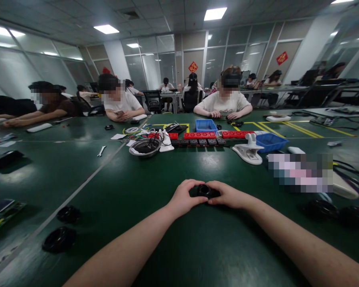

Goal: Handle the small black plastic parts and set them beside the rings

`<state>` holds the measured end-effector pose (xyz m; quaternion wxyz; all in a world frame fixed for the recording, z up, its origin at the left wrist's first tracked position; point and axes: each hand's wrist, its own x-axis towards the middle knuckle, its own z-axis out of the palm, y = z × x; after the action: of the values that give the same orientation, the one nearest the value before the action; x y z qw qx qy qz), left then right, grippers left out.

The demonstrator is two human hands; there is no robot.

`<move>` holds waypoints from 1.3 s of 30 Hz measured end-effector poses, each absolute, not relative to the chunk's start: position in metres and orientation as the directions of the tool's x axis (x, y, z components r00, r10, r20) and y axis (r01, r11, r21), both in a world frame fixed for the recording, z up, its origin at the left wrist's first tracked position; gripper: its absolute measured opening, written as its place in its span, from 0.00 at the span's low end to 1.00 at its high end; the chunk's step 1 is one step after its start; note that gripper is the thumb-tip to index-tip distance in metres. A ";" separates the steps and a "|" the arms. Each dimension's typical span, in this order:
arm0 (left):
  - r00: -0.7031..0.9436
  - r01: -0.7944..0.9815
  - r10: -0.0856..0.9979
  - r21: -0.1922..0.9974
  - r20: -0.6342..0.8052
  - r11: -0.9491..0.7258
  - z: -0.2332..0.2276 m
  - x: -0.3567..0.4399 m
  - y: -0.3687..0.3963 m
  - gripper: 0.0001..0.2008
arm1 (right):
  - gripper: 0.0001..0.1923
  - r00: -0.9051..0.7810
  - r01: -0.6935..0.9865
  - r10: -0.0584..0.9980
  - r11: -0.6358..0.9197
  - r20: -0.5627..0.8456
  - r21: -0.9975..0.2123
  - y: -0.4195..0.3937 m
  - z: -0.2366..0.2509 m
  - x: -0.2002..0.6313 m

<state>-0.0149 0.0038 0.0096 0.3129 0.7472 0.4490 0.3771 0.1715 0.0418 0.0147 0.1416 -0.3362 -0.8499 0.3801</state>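
Between both hands is a small black ring-shaped part (204, 189) with a round hole facing up, just at or above the green tabletop (185, 251). My left hand (187, 198) grips it from the left, thumb in front and fingers behind. From the right, my right hand (227, 194) closes on the same part with thumb and fingers. Two similar black parts, one ring-shaped (59, 239) and one smaller (68, 214), lie on the table to the left. More black round parts (321, 209) lie at the right.
Ahead stand a metal bowl (145, 148), red power strips (200, 135), a white clip stand (249, 151) and blue trays (271, 142). A wrench (101, 151) and a circuit board (6, 213) lie left. Across the table sit people, including one in a white shirt (224, 103).
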 end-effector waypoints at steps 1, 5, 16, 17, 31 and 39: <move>0.308 0.435 0.910 0.809 0.279 -0.395 0.009 -0.014 0.004 0.19 | 0.18 -0.731 0.466 0.682 0.484 -0.014 -0.741 0.041 0.015 0.170; 0.284 0.453 0.926 0.815 0.251 -0.360 0.007 -0.013 0.003 0.19 | 0.17 -0.709 0.451 0.705 0.436 -0.016 -0.779 0.039 0.013 0.168; 0.012 0.625 0.956 0.744 0.292 -0.235 0.004 0.001 -0.002 0.17 | 0.12 -0.264 0.767 0.942 0.336 0.209 -0.546 0.018 -0.007 0.140; -0.005 0.628 0.952 0.742 0.306 -0.235 0.002 0.002 -0.002 0.17 | 0.11 -0.228 0.800 0.945 0.319 0.234 -0.508 0.016 -0.007 0.137; 0.361 0.357 0.906 0.865 0.221 -0.353 0.004 -0.013 0.004 0.23 | 0.20 -0.731 0.362 0.682 0.395 0.005 -0.844 0.028 0.011 0.169; 0.367 0.387 0.902 0.845 0.227 -0.370 0.003 -0.014 0.004 0.21 | 0.14 -0.736 0.361 0.676 0.414 0.017 -0.836 0.030 0.010 0.171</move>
<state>-0.0140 0.0038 0.0029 0.3578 0.7452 0.4327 0.3597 0.1706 0.0301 0.0098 0.1792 -0.3157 -0.8214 0.4399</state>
